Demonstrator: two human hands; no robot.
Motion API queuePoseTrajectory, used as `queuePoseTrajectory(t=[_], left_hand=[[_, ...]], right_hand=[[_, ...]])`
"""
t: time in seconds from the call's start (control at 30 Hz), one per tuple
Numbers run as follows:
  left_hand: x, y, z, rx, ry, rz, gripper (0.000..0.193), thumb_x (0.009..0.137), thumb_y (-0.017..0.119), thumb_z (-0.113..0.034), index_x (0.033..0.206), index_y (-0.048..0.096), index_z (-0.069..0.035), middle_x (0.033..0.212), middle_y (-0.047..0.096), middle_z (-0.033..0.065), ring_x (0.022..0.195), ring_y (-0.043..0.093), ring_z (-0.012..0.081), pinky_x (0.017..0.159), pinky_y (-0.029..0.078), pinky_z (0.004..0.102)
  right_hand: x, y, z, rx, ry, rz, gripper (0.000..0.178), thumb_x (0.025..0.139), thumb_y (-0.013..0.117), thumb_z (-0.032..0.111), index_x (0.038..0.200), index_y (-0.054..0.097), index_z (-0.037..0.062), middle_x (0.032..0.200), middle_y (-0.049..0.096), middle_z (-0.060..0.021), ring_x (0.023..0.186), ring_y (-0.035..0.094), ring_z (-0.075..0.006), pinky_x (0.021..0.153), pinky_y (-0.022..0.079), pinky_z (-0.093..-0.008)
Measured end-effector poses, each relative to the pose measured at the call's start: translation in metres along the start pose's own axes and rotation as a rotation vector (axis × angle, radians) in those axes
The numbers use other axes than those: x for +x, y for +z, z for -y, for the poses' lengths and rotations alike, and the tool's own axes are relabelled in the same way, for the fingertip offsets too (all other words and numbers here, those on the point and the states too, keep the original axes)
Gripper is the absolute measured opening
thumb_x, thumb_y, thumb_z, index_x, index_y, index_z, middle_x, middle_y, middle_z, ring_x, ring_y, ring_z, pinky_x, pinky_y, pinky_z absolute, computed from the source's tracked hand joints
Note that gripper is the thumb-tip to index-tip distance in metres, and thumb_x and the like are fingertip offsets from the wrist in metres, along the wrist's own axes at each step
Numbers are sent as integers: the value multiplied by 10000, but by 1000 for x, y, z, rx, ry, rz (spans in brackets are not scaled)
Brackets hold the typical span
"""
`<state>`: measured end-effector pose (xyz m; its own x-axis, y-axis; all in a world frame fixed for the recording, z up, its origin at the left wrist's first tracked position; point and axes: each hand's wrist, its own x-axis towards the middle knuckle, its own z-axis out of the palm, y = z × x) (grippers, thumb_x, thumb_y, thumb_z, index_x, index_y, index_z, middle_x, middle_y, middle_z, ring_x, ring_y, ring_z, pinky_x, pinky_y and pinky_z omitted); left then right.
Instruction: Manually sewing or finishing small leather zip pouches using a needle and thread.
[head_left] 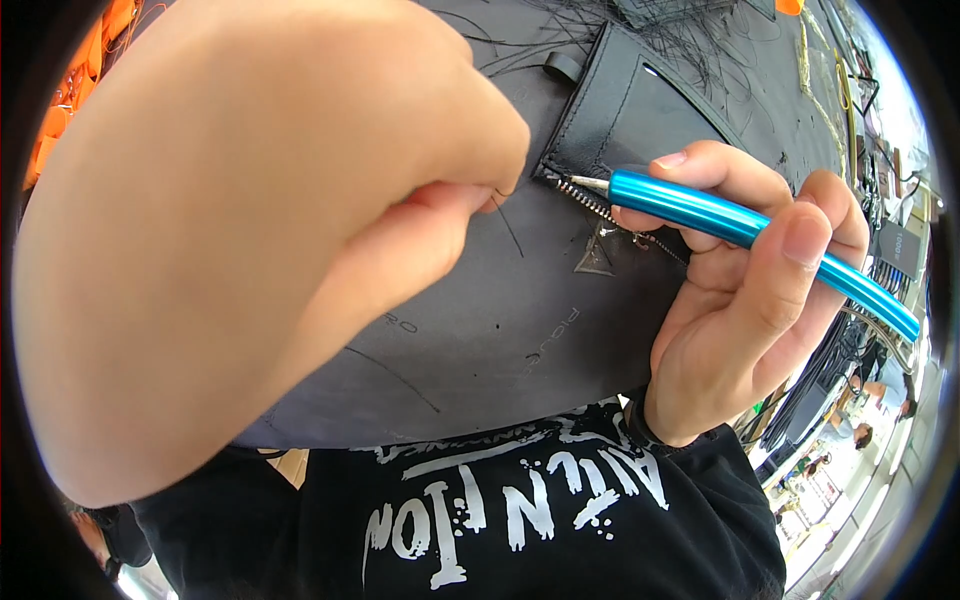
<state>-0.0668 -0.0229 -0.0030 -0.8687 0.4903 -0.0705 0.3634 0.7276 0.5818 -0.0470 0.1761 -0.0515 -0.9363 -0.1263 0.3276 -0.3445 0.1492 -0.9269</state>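
Observation:
My right hand [750,270] grips a pen-like tool with a shiny blue handle [700,207] and a thin pale metal tip. That tip touches or hovers right by the corner of a black leather card holder [580,125], where a metal-toothed zipper [588,198] starts. The holder has a clear window and a small strap loop. Large and close on the left, my left hand [420,130] is closed in a pinch, with a thin black thread [510,230] trailing from its fingertips. What else the pinch holds is hidden.
A dark work surface [450,330] lies beneath, with a loose thread [400,380] on it. Cut black threads [690,50] pile up beyond the holder. Orange material [75,90] shows at the far left. Cables and a dark box [898,248] stand at right; people [860,433] are farther off.

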Motion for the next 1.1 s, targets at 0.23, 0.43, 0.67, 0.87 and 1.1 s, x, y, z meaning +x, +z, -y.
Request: queuePoseTrajectory(t=[0.23,0.43,0.67,0.87,1.1], left_hand=[[-5,-7,7,60,27,71,142,712,643,69,817,696,-10,636,432,43,501,428,120,456,297,272],[-4,-9,7,93,30,35,138,727,651,53,843,690,-9,644,437,44,518,430,132,470,297,276],[-4,-24,30,454,-10,-325,377,779,718,-85,1146,632,-67,918,533,101,804,552,239,696,443,331],[24,11,8,125,456,-236,592,620,834,-258,1080,606,36,1111,527,171,1022,557,291,859,490,372],[38,22,-2,360,611,-389,270,755,703,-208,802,550,9,909,510,143,718,595,260,603,528,353]], right_hand=[[0,4,1,3,-18,-7,296,1058,369,291,1063,328,-2,938,619,-326,689,673,-296,690,597,-334],[-1,7,2,24,-8,-42,292,1057,368,289,1061,331,-1,928,620,-316,669,660,-292,669,589,-343],[-6,1,11,253,193,-258,264,1028,402,336,1045,384,73,757,592,-190,527,536,-230,494,476,-327],[-13,-12,17,640,172,-481,205,1011,433,348,1040,432,145,549,492,-56,387,351,-121,336,281,-268],[-19,-70,10,809,13,-579,246,1026,394,179,811,383,62,669,385,-22,489,257,-77,434,255,-218]])
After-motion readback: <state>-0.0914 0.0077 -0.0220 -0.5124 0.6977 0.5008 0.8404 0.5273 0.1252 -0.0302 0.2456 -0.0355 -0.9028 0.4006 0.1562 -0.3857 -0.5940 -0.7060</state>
